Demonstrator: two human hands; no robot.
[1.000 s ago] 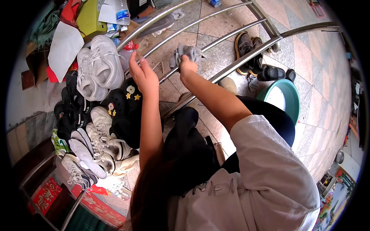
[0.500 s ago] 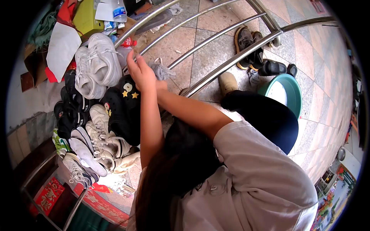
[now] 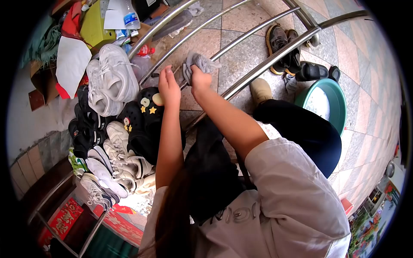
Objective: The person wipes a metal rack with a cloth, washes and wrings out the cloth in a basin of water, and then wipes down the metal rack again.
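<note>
A grey cloth [image 3: 199, 64] is bunched in my right hand [image 3: 201, 81], closed round it and pressed against a thin bar of the metal rack [image 3: 241, 39]. Just left of it, my left hand [image 3: 170, 87] is raised near the same rack with fingers stretched and nothing visible in it. Black clogs with star charms [image 3: 144, 124] lie below and left of my left hand. Further left, a pair of white sneakers [image 3: 112, 79] rests on top of the shoe pile.
A green basin [image 3: 340, 103] with whitish contents stands on the floor at the right. Dark shoes [image 3: 278, 45] and black slippers [image 3: 312, 72] lie behind it. A yellow-green box [image 3: 94, 26] and a plastic bottle [image 3: 130, 19] are at the upper left.
My right hand slid with the cloth down the bar toward my left hand, then back up and away. My left hand shifted slightly right and stayed open.
</note>
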